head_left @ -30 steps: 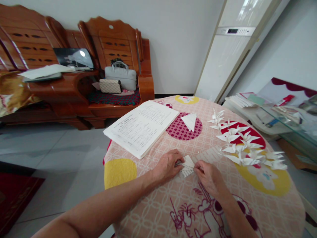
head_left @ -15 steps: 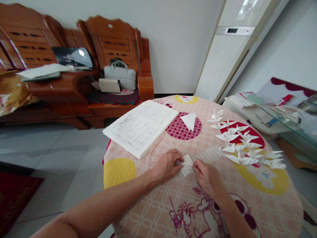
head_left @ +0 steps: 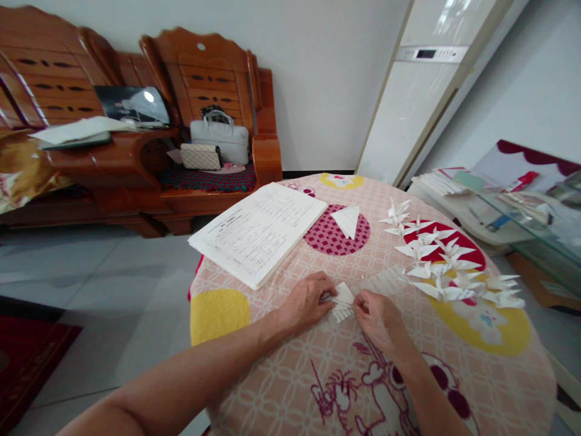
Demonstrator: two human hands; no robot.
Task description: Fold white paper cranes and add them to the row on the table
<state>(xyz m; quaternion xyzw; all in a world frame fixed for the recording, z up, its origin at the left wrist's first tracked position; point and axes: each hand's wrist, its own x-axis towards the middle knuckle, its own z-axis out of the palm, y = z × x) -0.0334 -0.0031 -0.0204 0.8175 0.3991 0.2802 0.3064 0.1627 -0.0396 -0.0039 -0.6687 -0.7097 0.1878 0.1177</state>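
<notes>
Between my hands a small folded piece of printed paper (head_left: 342, 297) lies on the tablecloth, white on top with print along its lower part. My left hand (head_left: 311, 300) presses its left side with curled fingers. At its right edge my right hand (head_left: 376, 315) pinches the paper between thumb and fingers. Several white paper cranes (head_left: 436, 257) stand in a group on the right of the table. A folded paper triangle (head_left: 348, 221) rests beyond my hands, beside a stack of printed sheets (head_left: 258, 236).
The round table wears a pink patterned cloth (head_left: 281, 387). Behind it, a wooden chair (head_left: 209, 85) holds a grey bag (head_left: 222, 139) and a quilted purse (head_left: 200, 157). A glass-topped side table (head_left: 531, 224) with papers stands at the right, close to a tall white cabinet-like unit (head_left: 408, 103).
</notes>
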